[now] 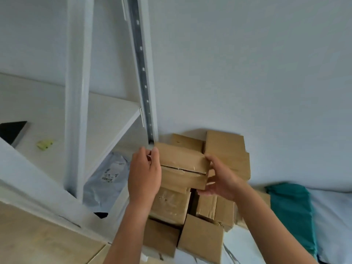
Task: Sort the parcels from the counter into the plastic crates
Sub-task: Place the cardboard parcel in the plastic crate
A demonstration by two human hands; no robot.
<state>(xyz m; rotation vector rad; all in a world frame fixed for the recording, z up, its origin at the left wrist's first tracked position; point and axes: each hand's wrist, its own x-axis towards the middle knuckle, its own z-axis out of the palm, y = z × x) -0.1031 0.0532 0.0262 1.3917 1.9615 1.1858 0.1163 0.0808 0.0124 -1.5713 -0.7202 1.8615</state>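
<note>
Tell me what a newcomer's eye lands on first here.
First comes the taped cardboard box at centre, gripped at its ends by the left hand and right hand. Below and behind it sits a pile of cardboard boxes. A grey mailer bag lies to the left under the white shelf, and a teal cloth to the right.

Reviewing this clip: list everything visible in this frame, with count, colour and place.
held parcel: one, brown cardboard, atop the pile
other parcels: at least six, brown cardboard, piled under and behind it
mailer bag: one, grey, left of the pile
shelving: one, white, left
black object: one, black, on the shelving, far left
scrap: one, yellow-green, on the shelving
cloth: one, teal, right of the pile
left hand: one, grips held parcel's left end
right hand: one, grips its right end
</note>
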